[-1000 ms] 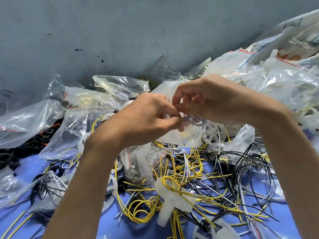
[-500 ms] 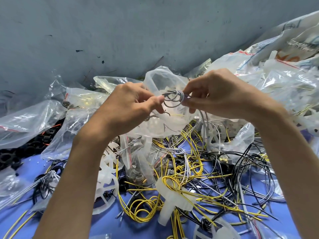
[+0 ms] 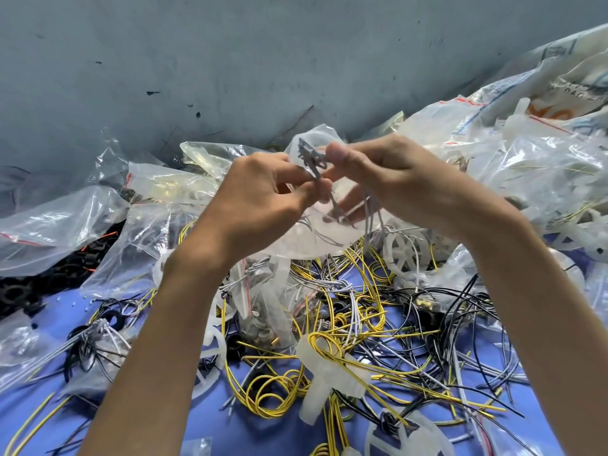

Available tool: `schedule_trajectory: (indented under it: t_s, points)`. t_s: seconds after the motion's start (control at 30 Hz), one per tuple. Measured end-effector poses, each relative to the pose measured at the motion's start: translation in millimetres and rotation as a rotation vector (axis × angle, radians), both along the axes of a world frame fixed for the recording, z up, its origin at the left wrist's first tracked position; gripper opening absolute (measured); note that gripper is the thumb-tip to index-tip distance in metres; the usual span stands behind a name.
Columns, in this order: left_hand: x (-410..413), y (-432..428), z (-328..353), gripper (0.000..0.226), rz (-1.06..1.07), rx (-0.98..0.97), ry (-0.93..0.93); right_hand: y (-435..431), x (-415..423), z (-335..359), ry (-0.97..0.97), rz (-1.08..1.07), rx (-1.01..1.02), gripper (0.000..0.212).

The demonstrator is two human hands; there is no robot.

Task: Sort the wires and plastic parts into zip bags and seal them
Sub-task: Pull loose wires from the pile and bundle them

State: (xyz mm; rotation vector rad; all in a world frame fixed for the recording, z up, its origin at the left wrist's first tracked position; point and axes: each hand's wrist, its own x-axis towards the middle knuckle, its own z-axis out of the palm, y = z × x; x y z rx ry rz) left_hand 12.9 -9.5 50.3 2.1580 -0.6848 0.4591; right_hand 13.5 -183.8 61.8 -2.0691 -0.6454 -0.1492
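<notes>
Crinkled clear zip bags point(image 3: 49, 225) lie heaped at the left of the blue table point(image 3: 59, 419). Raised mid-frame, the left hand point(image 3: 260, 199) pinches one thin grey wire bundle point(image 3: 312, 159) with curled fingers. The right hand point(image 3: 388, 172) pinches its coiled top, in front of a floppy clear bag point(image 3: 316, 238). Glossy yellow wires point(image 3: 273, 390) loop beneath both hands.

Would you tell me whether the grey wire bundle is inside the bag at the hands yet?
Not fully: left hand and right hand pinch the grey wire bundle above the bag; lower ends unclear.
</notes>
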Motion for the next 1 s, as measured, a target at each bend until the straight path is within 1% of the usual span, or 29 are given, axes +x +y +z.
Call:
schedule_trajectory:
  t_s: [0.03,0.1,0.13,0.2,0.33,0.37,0.43,0.5,0.57,0.67,0.73,0.77,0.83,0.87,0.93,1.0]
  points:
    - [1,-1,-1,0.011,0.035,-0.013,-0.010,1,-2,-1,0.006,0.022,-0.052,0.040]
    - [2,-4,-5,0.012,0.105,-0.020,-0.022,2,-4,-1,-0.078,0.033,-0.191,0.033]
    - [2,-5,-5,0.017,0.133,-0.016,-0.019,1,-4,-1,-0.116,0.031,-0.225,0.031]
    - [4,-5,-6,0.019,0.157,-0.017,-0.001,-4,-2,2,-0.151,-0.001,-0.225,0.028]
    - [5,-4,-4,0.004,0.201,0.055,-0.024,-15,4,6,-0.177,-0.195,-0.222,0.019]
    - [4,-4,-4,0.007,0.203,0.074,-0.028,-15,5,4,-0.180,-0.238,-0.262,0.022]
    - [2,-5,-3,0.015,0.185,0.102,-0.022,-12,10,-2,-0.187,-0.312,-0.406,0.034]
    - [-1,-7,-1,0.018,0.155,0.109,-0.022,-10,13,-5,-0.164,-0.318,-0.501,0.035]
    - [-4,-9,0,0.020,0.127,0.114,-0.032,-9,13,-5,-0.206,-0.256,-0.515,0.031]
    - [-7,-11,1,0.019,0.099,0.116,-0.035,-6,7,-4,-0.343,-0.089,-0.461,0.020]
    - [-7,-10,2,0.017,0.085,0.113,-0.028,-4,8,-7,-0.369,-0.048,-0.502,0.019]
    - [-7,-10,2,0.015,0.072,0.111,-0.021,-4,10,-10,-0.343,-0.056,-0.547,0.019]
    - [-8,-9,3,0.015,0.032,0.115,-0.003,-3,14,-15,-0.240,-0.138,-0.635,0.022]
    - [-8,-9,3,0.017,0.017,0.120,0.005,-3,15,-18,-0.184,-0.185,-0.631,0.024]
    - [-8,-9,3,0.018,0.004,0.128,0.011,-4,16,-19,-0.145,-0.228,-0.556,0.021]
    - [-8,-8,3,0.019,0.004,0.124,0.009,-5,15,-15,-0.195,-0.230,-0.458,0.013]
